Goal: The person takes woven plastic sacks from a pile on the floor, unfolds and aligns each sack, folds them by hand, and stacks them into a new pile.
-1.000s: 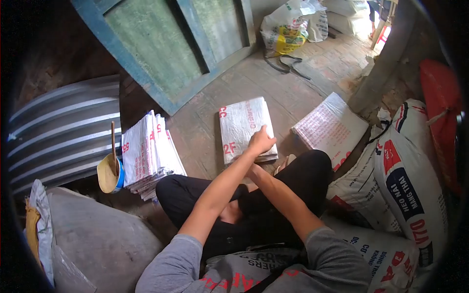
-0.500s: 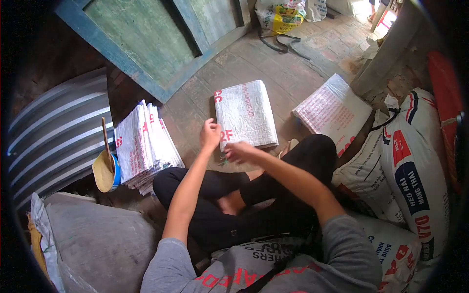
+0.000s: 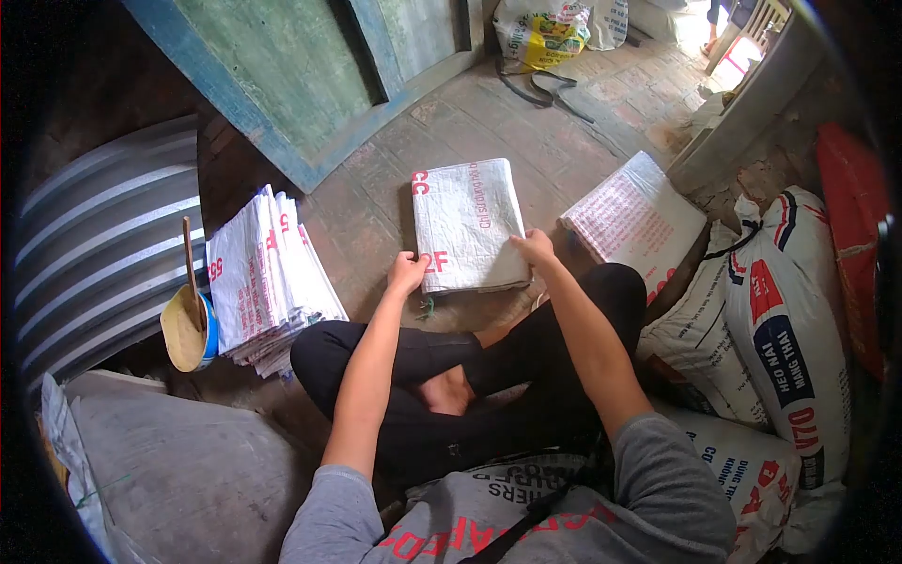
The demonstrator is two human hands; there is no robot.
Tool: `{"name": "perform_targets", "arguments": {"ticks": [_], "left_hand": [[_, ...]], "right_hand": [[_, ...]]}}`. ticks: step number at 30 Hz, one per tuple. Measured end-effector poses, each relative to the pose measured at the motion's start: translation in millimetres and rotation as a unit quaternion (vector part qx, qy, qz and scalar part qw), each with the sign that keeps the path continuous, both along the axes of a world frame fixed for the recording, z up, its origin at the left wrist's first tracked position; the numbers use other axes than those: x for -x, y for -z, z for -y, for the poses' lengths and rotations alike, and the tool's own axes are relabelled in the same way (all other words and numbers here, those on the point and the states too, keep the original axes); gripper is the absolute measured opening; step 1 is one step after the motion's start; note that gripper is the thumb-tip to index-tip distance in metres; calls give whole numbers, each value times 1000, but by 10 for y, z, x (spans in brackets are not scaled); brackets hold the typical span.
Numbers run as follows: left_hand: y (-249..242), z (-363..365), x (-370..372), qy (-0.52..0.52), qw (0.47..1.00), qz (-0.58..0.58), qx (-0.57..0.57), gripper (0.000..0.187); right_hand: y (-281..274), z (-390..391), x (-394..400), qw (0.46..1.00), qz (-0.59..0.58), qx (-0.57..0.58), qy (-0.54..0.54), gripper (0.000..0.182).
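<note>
A folded white woven plastic sack bundle [image 3: 468, 221] with red print lies flat on the floor in front of my crossed legs. At its near left corner, my left hand [image 3: 407, 273] grips the edge with the fingers closed. My right hand [image 3: 536, 249] holds the right edge, its thumb on top and the other fingers partly hidden. A short green string [image 3: 427, 306] lies by the bundle's near edge. Left of it is a tall pile of folded sacks [image 3: 268, 282]; right of it lies another folded sack stack [image 3: 639, 216].
A blue-rimmed pot [image 3: 193, 329] with a stick in it stands beside the left pile, near corrugated metal [image 3: 108, 244]. Full sacks [image 3: 785, 329] crowd the right side. A blue-green door panel [image 3: 282, 85] is ahead, and a black strap [image 3: 545, 94] lies on the brick floor.
My right hand has moved from near the left hand, over the bundle's near edge, to its right edge. My left hand has come down onto the near left corner.
</note>
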State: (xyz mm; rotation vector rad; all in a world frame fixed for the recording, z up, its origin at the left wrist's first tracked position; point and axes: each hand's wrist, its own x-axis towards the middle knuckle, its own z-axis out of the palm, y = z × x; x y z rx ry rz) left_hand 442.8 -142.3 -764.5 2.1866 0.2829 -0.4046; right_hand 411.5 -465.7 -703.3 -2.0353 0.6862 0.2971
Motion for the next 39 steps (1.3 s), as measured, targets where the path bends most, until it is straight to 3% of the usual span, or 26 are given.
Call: {"name": "perform_targets", "arguments": {"ticks": [3, 6, 10, 11, 17, 27, 29, 30, 31, 32, 33, 34, 36, 38, 39], "left_hand": [[-347, 88, 161, -12, 1000, 20, -20, 63], [-772, 284, 313, 55, 978, 132, -151, 60], [-775, 526, 289, 180, 915, 301, -198, 72], [-757, 589, 286, 196, 907, 311, -206, 73], [-504, 686, 145, 253, 878, 314, -258, 76], [-462, 669, 116, 238, 880, 340, -231, 75], [-384, 581, 69, 135, 921, 334, -147, 72], [-371, 536, 55, 84, 935, 328, -102, 71], [-434, 503, 105, 1, 933, 336, -132, 64], [-522, 459, 160, -10, 959, 249, -135, 62], [-633, 407, 203, -20, 977, 161, -137, 60], [-770, 373, 197, -29, 987, 78, -137, 59], [-1003, 344, 284, -13, 992, 33, -123, 57], [-198, 163, 26, -21, 1000, 18, -7, 46], [-250, 155, 33, -31, 989, 19, 144, 38]], "right_hand": [[8, 17, 4, 999, -19, 14, -25, 58], [-198, -183, 185, 965, 126, 225, -58, 63], [-72, -307, -26, 920, 285, 227, -146, 61], [-17, -303, -81, 925, 281, 192, -168, 60], [58, -209, -296, 840, 276, 374, -281, 62], [217, -201, -271, 870, 216, 366, -250, 70], [151, -243, -292, 880, 205, 371, -214, 74], [6, -268, -295, 921, 164, 317, -158, 76], [-210, -283, -258, 953, 118, 260, -100, 77], [-337, -279, -191, 976, 68, 201, -42, 78], [-210, -240, -136, 980, 123, 158, 16, 79], [-56, -201, -109, 990, 84, 115, -2, 78], [96, -30, -148, 999, 25, 30, -20, 74], [-19, 55, -155, 993, -5, -103, -65, 65], [-100, 61, -182, 991, 29, -115, -65, 61]]}}
